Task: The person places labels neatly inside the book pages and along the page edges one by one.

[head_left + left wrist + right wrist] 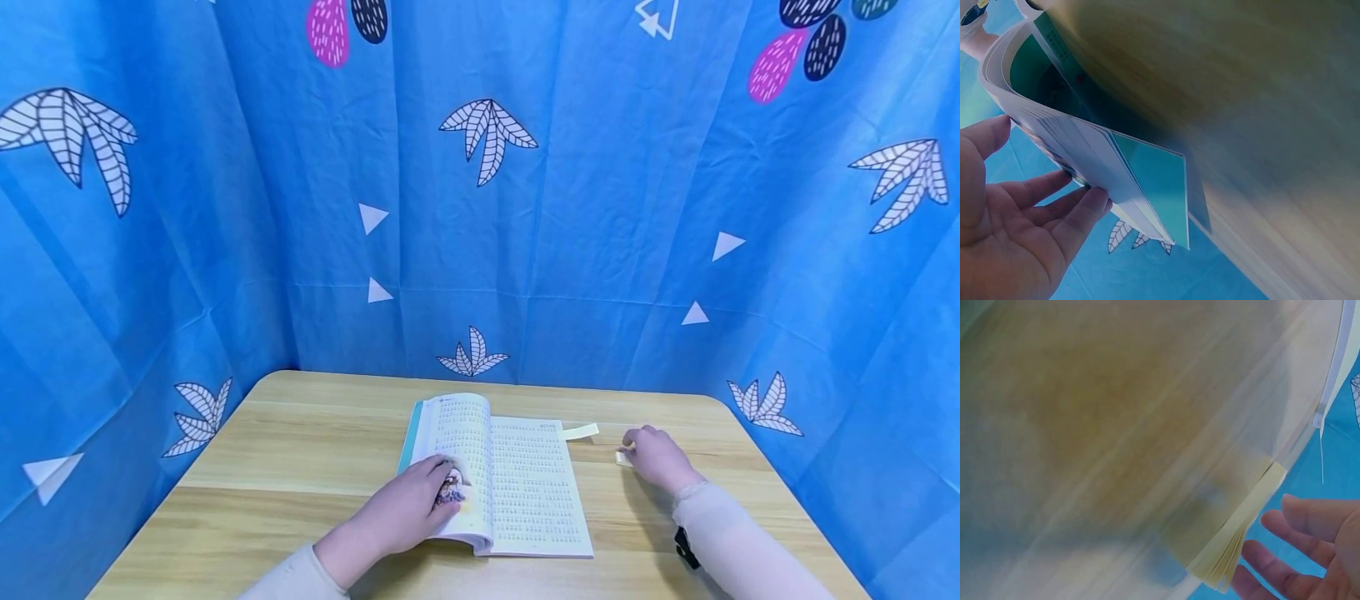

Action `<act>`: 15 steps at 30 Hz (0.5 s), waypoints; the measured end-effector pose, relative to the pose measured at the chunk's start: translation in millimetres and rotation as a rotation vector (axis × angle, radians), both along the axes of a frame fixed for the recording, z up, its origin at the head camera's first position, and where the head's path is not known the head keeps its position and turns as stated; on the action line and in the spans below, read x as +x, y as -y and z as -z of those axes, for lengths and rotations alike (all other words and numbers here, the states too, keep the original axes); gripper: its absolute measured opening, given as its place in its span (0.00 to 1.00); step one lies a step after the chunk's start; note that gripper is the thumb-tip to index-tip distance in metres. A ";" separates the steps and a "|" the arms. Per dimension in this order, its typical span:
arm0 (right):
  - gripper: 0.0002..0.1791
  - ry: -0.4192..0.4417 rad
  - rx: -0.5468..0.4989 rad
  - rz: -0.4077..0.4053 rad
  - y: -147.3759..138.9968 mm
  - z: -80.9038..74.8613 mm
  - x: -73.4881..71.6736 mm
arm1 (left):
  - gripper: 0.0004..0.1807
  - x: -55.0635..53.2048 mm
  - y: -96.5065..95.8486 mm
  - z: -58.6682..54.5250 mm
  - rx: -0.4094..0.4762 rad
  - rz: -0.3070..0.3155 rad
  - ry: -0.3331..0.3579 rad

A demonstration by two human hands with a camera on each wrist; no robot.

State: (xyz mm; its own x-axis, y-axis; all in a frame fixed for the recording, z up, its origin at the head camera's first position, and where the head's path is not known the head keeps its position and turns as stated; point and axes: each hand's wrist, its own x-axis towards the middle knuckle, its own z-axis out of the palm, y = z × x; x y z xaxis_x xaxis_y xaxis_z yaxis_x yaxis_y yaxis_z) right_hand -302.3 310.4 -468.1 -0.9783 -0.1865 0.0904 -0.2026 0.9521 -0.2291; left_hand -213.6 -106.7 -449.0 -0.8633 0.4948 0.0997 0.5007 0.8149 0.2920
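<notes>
An open book [534, 492] lies on the table, its left-hand pages bowed upward and its right-hand page flat. My left hand [401, 508] rests on the left-hand pages, partly covering a small picture printed there. In the left wrist view its fingers [1082, 219] lie spread against the page, with the green cover [1154, 181] behind. A pale yellow strip [581, 432] sticks out past the right page's edge. Further right, my right hand [658, 457] is at a small pad of yellow sticky notes [1235, 531]. Its sheets fan out at one end, with the fingertips right beside them.
The light wood table [300, 433] has rounded far corners. A blue curtain [600, 208] with leaf and triangle prints hangs behind it and on both sides. A black strap [686, 547] shows under the right sleeve.
</notes>
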 end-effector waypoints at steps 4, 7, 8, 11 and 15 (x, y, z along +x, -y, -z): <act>0.08 -0.017 0.012 0.004 -0.4 1.8 0.4 | 0.33 0.4 0.0 -0.5 -0.003 0.001 -0.006; 0.05 -0.031 0.033 0.003 -1.0 2.9 0.5 | 0.33 0.4 0.0 -0.4 -0.004 0.002 -0.009; 0.04 -0.035 0.041 0.003 -1.3 3.3 0.4 | 0.33 0.4 0.0 -0.4 -0.003 0.002 -0.008; 0.02 -0.048 0.055 -0.001 -1.8 3.9 0.0 | 0.33 0.3 0.0 0.0 -0.001 0.002 -0.005; 0.02 -0.052 0.062 -0.002 -2.0 4.5 0.0 | 0.33 0.3 -0.1 0.5 0.003 0.000 0.004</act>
State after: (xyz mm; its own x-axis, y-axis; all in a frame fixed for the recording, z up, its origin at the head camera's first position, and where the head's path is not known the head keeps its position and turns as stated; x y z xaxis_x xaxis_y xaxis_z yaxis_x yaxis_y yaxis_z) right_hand -302.3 312.3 -472.6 -0.9722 -0.1954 0.1293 -0.2148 0.9637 -0.1585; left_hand -213.3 -106.6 -449.5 -0.8638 0.4942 0.0983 0.4995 0.8140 0.2965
